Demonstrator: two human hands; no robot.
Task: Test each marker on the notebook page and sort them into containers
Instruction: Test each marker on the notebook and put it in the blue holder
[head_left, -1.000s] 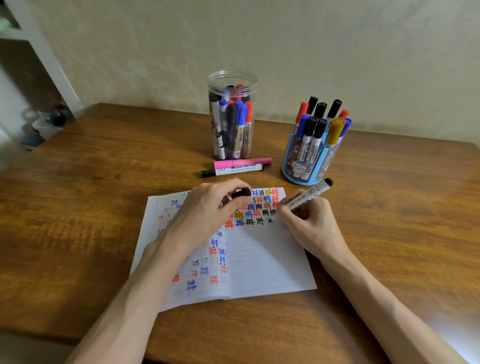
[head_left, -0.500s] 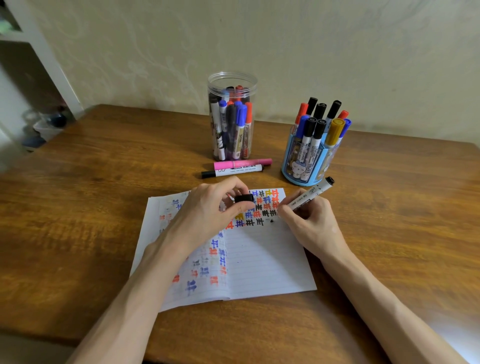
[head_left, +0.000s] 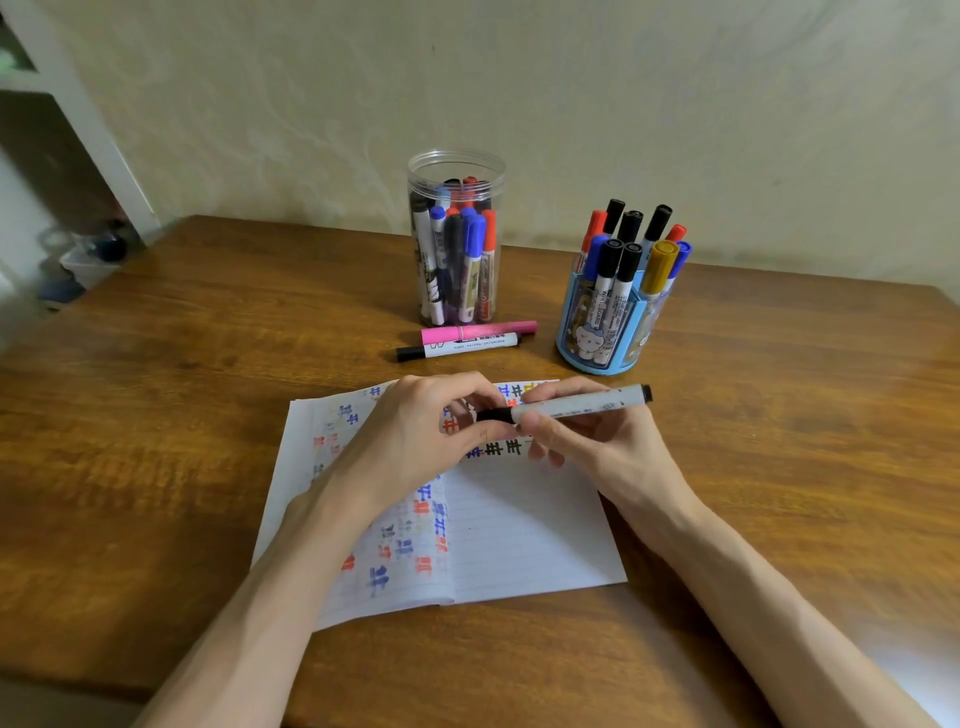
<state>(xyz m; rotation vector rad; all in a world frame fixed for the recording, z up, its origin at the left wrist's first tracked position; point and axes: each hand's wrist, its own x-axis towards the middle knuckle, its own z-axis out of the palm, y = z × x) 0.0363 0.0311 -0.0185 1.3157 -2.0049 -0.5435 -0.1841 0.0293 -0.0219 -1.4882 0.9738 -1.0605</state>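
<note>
the wooden table (head_left: 156, 415) carries every item and runs back to a pale wall. the open notebook (head_left: 530, 535) lies flat on it directly in front of me, its lined pages bearing rows of small test marks in black, blue, red and orange, densest along the top of the right page and down the left page. beyond the notebook, to the left, stands the clear plastic jar (head_left: 421, 171), upright and holding a bundle of capped markers with blue, red, black and white ends. to its right, well apart from it, stands the blue pen holder (head_left: 597, 338), upright, with black, red, blue and yellow caps rising above its rim. my left hand (head_left: 415, 436) is over the top of the notebook, thumb and forefinger curled and pinching the black cap (head_left: 493, 414). my right hand (head_left: 597, 441) is just beside it, fingers wrapped round the barrel of the white whiteboard marker (head_left: 576, 405), which lies roughly level above the page with its black end pointing right. the cap meets the left end of that barrel; i cannot tell whether it is fully seated. on the table between the jar and the notebook lie the pink marker (head_left: 478, 331) and, touching it on the near side, the white marker with a black cap (head_left: 457, 347), both lying parallel.
</note>
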